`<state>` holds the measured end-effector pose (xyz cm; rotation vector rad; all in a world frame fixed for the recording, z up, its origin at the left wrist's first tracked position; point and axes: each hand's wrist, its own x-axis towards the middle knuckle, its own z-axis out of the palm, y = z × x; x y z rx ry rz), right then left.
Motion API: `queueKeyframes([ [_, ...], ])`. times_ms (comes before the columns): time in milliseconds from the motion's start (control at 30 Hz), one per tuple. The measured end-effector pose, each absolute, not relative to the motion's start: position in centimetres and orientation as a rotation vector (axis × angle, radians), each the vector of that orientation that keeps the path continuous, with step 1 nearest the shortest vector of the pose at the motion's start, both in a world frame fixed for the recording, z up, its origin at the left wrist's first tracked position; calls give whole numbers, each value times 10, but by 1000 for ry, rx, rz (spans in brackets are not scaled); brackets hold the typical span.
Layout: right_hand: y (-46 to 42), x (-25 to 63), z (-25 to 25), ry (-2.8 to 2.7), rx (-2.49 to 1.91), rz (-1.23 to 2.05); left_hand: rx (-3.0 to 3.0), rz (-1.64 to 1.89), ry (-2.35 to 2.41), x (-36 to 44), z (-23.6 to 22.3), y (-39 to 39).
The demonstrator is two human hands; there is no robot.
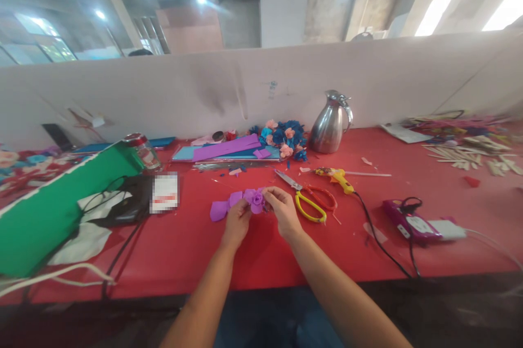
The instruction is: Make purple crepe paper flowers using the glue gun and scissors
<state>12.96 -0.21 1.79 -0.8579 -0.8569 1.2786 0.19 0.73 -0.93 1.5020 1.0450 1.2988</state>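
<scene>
A purple paper flower (255,199) is held over the red table (196,244) between both my hands. My left hand (236,224) is closed on its underside, with a strip of purple crepe paper (223,207) trailing off to the left. My right hand (281,209) pinches the flower's right side with its fingertips. Just right of that hand lie scissors with yellow and red handles (312,203).
A yellow glue gun (339,177) with a black cord lies behind the scissors. A steel jug (330,122), blue and pink paper flowers (284,135) and purple and blue paper sheets (226,149) stand at the back. Green paper (53,201) covers the left. A purple power strip (411,223) sits right.
</scene>
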Motion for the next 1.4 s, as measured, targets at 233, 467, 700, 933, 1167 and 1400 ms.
queueKeyframes([
  [233,0,132,20,-771,-865,1305,1404,1333,1018,2,-14,8],
  [467,2,131,17,-776,-843,1349,1235,1339,969,1,-18,10],
  [700,4,123,5,-1066,-979,1259,1198,1393,991,1,-10,8],
  [933,10,123,-8,-1260,-978,1036,1213,1369,1008,1,-11,8],
  [1167,12,130,-9,-1014,-1125,940,1028,1756,1151,-13,-16,16],
  [1400,12,132,-8,-924,-1127,934,977,1907,1089,-31,-4,28],
])
